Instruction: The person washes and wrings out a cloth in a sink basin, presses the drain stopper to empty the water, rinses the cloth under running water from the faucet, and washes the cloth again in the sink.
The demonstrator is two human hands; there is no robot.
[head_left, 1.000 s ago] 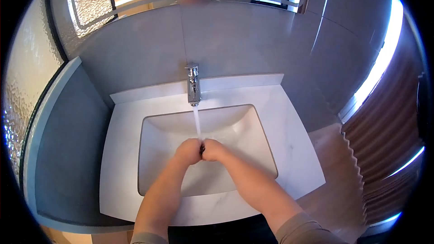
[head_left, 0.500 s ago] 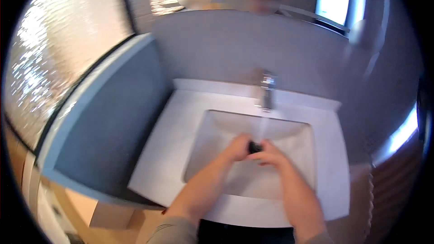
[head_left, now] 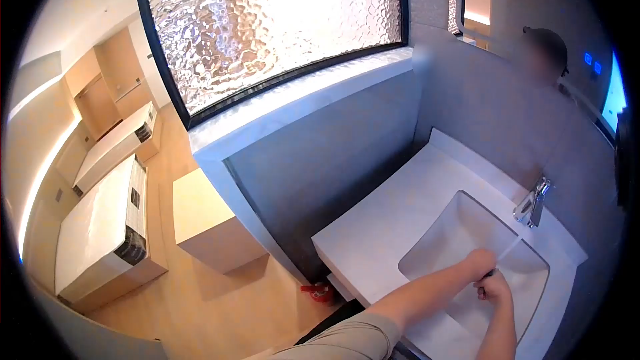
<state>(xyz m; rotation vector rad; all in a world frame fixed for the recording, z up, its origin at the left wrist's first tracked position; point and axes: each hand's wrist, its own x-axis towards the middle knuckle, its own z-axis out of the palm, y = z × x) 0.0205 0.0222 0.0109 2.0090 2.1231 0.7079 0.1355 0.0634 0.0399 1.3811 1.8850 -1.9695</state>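
Note:
My left hand (head_left: 479,265) and my right hand (head_left: 495,287) are together over the white sink basin (head_left: 427,253), fingers curled around a small black object (head_left: 491,273). Only a sliver of it shows between them, so its kind cannot be made out. From the chrome faucet (head_left: 532,203), a thin stream of water (head_left: 512,247) runs down beside my left hand. My right hand is on the near right side of the object, my left hand on the far left.
A white countertop (head_left: 373,233) surrounds the basin. Left of it stands a grey half wall (head_left: 320,160) under a textured glass pane (head_left: 280,20). Beyond are a wooden box (head_left: 213,220), two mattresses (head_left: 100,227) on bases, and a red item (head_left: 319,293) on the floor.
The view has swung left, bringing the room beyond the glass into sight and shifting the sink to the lower right. Both hands stay together on the black object, which is now more hidden.

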